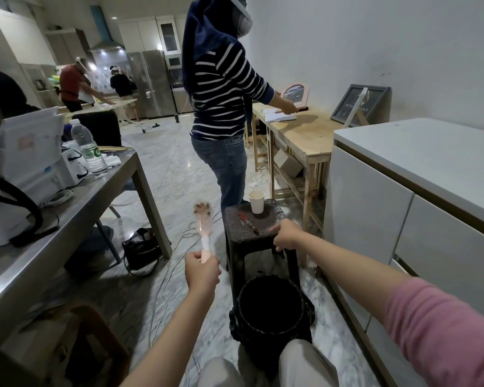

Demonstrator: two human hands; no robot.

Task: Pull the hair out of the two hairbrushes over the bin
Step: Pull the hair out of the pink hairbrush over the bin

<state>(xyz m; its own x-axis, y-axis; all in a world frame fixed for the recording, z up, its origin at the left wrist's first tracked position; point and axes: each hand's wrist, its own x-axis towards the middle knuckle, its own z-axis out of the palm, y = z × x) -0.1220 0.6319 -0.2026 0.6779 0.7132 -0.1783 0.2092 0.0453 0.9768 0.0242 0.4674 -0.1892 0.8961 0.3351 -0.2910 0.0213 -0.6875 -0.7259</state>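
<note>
My left hand (pixel 202 272) grips the handle of a pale pink hairbrush (pixel 204 224), held upright and blurred, with a clump of brownish hair at its top. It hangs left of the dark woven bin (pixel 271 308), which stands on the floor between my knees. My right hand (pixel 287 236) rests with fingers curled on the near right edge of a dark wicker stool (pixel 252 227) behind the bin; whether it holds anything I cannot tell. A thin red-handled tool (pixel 249 222) lies on the stool top. A second hairbrush is not visible.
A white paper cup (pixel 256 201) stands on the stool. A person in a striped top (pixel 221 88) stands just beyond it. A steel table (pixel 76 208) is at left, a white cabinet (pixel 403 191) at right, a black bag (pixel 141 248) and cables on the floor.
</note>
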